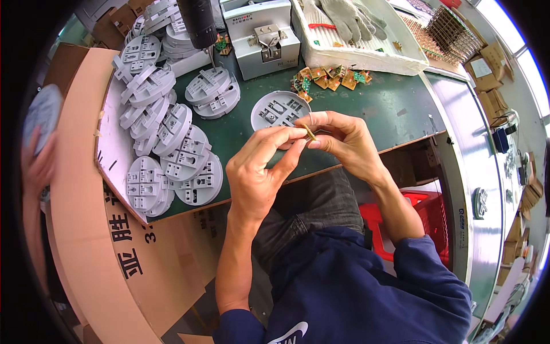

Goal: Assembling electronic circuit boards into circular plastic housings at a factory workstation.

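Between the fingertips of both hands I hold a small circuit board [310,133], seen nearly edge-on and yellowish brown. My left hand [260,163] pinches it from the left with thumb and forefinger. My right hand [344,140] grips its other side with thumb and fingers. Just beyond my fingers a round light-grey plastic housing [274,108] with metal parts inside lies on the green table, partly hidden by my hands. Farther back sits a pile of loose small circuit boards [332,77], brown and green.
Stacks of grey round housings [192,152] fill the table's left side. Two more lie under a black power screwdriver [197,23]. A grey metal machine [260,40] stands at the back, beside a white foam tray [366,54] with work gloves [346,20]. Another person's hand [39,160] shows far left.
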### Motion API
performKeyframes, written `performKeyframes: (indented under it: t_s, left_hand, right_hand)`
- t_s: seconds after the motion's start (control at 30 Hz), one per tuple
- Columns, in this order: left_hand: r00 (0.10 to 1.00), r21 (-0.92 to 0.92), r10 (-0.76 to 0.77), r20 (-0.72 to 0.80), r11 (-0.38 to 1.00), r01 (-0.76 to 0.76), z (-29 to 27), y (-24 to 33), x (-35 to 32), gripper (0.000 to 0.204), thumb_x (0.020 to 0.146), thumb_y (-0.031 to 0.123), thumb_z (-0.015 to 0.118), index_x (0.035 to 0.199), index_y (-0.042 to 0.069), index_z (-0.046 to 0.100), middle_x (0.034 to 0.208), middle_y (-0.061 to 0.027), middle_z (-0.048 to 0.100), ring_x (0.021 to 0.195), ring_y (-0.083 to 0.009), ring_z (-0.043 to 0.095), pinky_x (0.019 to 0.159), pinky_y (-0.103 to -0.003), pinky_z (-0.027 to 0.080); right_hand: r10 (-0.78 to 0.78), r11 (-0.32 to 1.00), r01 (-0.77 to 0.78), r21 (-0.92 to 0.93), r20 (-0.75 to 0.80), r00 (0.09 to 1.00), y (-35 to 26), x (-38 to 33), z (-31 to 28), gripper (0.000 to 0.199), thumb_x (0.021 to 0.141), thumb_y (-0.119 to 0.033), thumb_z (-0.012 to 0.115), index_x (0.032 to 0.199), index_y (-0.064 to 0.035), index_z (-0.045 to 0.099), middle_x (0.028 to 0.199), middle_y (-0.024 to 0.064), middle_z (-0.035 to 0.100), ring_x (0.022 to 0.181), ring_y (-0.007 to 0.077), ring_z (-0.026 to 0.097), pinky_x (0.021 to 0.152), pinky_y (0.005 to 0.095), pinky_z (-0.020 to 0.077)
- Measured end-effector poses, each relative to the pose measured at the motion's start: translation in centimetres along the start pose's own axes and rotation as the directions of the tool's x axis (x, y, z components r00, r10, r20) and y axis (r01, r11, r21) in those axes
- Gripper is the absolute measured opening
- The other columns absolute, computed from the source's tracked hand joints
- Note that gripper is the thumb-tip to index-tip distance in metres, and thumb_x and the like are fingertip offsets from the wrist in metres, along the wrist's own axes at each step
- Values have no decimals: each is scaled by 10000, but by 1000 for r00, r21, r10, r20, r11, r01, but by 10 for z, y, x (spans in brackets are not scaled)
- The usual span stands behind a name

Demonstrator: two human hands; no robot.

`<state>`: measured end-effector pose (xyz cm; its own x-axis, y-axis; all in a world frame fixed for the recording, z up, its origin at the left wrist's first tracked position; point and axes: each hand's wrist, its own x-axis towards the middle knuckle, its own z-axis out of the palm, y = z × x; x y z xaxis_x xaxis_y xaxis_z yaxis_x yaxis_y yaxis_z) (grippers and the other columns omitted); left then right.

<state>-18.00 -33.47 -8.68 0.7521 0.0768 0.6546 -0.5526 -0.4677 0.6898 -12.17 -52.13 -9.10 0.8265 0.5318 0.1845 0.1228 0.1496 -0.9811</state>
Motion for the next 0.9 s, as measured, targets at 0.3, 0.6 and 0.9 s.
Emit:
performKeyframes:
  t_s: [0.3,0.6,0.9]
  left_hand:
    - [998,-112,0,67,994,7,-8,-3,2,139,882,49,793,1019,41,766,970,-63,771,856,-180,749,734,-300,586]
    - [993,-138,-8,116,990,25,-12,-7,0,131,886,40,792,1014,37,763,963,-53,770,857,-173,750,728,-290,581]
    - [991,-144,-58,122,987,75,-11,-2,1,141,885,24,791,1022,30,760,944,-55,765,823,-143,731,726,-276,573]
  right_hand:
    - [0,999,-3,53,50,999,0,-3,-1,328,892,-52,776,1206,16,709,1142,42,723,1060,111,661,988,291,541]
    - [62,993,-67,100,59,996,1,-3,0,328,890,-26,769,1207,27,708,1122,53,723,1036,119,674,940,275,567]
    - [69,982,-80,172,70,995,4,-1,0,346,860,-71,811,1182,17,718,1109,55,730,1045,127,673,959,302,561]
